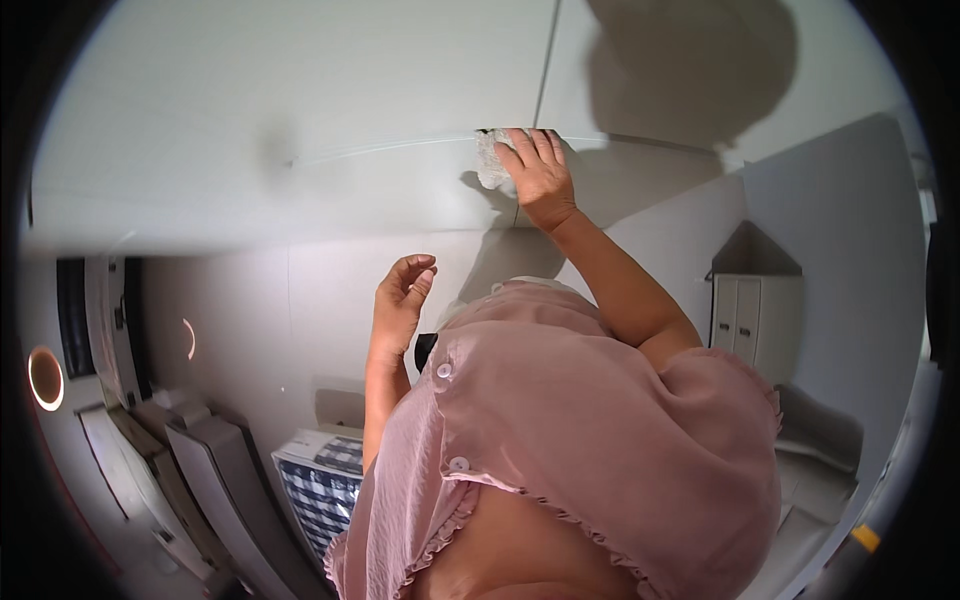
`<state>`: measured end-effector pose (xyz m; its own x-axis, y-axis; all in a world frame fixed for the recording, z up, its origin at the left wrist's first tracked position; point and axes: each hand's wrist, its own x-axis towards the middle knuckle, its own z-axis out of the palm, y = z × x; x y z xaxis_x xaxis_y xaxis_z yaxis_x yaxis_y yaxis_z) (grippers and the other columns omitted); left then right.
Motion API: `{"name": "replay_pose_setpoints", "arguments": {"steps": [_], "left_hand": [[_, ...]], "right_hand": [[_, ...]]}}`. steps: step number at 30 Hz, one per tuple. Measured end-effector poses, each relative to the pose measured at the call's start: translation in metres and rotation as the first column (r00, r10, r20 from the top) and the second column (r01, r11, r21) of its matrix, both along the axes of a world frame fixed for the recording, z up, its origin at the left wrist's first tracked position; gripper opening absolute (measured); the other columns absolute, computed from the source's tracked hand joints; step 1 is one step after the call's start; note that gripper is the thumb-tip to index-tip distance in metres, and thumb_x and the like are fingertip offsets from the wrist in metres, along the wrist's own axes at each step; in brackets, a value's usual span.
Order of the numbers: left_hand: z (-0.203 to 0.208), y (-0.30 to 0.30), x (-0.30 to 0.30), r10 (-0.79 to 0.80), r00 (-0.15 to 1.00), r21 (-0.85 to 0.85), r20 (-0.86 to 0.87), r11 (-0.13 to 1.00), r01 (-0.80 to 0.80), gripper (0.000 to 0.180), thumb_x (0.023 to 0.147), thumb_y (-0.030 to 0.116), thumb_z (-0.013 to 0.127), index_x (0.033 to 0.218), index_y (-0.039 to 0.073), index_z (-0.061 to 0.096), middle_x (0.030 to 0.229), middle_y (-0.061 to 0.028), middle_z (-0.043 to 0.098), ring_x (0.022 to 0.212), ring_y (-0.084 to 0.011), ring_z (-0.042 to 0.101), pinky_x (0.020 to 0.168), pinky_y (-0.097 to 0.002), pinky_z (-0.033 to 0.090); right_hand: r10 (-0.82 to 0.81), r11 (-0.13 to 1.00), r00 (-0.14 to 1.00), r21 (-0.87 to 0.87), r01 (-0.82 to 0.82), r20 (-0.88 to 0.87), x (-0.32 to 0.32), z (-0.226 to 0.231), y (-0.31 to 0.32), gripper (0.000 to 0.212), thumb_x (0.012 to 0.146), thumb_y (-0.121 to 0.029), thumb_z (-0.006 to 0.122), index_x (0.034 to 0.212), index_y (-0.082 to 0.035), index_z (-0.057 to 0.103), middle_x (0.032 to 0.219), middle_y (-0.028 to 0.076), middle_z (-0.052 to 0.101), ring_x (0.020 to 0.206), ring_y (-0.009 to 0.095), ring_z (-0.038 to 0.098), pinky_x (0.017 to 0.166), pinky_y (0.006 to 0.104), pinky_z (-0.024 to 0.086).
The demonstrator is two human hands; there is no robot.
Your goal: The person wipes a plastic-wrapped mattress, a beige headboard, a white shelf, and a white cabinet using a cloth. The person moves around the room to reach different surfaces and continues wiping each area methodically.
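Note:
My right hand (pixel 545 185) presses a crumpled light grey cloth (pixel 492 160) against the edge of a large smooth white panelled surface (pixel 400 80). The fingers lie over the cloth's right side, with their tips at the edge line. Just below them a thin vertical seam runs down the panel. My left hand (pixel 403 295) hangs in the air, lower and to the left, away from the surface. Its fingers are loosely bent, the thumb is a little apart, and nothing shows in it.
A small white cabinet (pixel 752 320) with dark handles stands at the right, near a grey chair (pixel 820 430). Lower left are a box-like thing with blue-and-white checked cloth (pixel 320 490) and long grey panels (pixel 225 480). A glowing round light (pixel 45 378) shows at far left.

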<state>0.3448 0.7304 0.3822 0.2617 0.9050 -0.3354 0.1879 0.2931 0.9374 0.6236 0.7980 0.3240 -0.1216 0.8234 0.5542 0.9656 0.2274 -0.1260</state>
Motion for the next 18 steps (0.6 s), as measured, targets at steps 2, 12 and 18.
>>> {"name": "replay_pose_setpoints", "arguments": {"steps": [2,12,18], "left_hand": [[-0.01,0.025,0.002,-0.087,0.995,0.03,-0.058,0.996,0.088,0.03,0.095,0.016,0.063,0.121,0.002,0.06,0.118,-0.009,0.064,0.112,-0.021,0.06,0.098,-0.0341,0.044],[-0.019,0.121,0.039,-0.009,0.637,0.473,-0.77,0.662,0.581,0.076,0.087,0.016,0.069,0.147,-0.004,0.027,0.159,-0.0202,0.017,0.131,-0.0406,0.044,0.103,-0.041,0.045],[-0.029,0.133,0.045,0.012,0.498,0.404,-0.867,0.602,0.689,0.064,0.083,0.016,0.073,0.136,-0.005,0.043,0.159,-0.0176,0.02,0.107,-0.0349,0.064,0.082,-0.0388,0.057]], "right_hand": [[-0.038,0.997,0.999,0.067,0.038,-0.001,0.018,0.0,-0.007,0.039,0.082,-0.007,0.056,0.121,-0.01,0.059,0.132,0.009,0.051,0.121,0.033,0.048,0.108,0.0504,0.036],[-0.489,0.872,0.872,-0.006,0.489,-0.032,0.085,0.0,-0.055,0.044,0.085,0.0,0.054,0.128,-0.009,0.053,0.137,0.011,0.05,0.131,0.035,0.042,0.111,0.0461,0.033],[-0.629,0.777,0.777,-0.01,0.629,0.031,0.149,-0.009,-0.077,0.055,0.079,0.004,0.056,0.132,-0.007,0.055,0.139,0.013,0.052,0.134,0.036,0.041,0.112,0.043,0.033]]}}
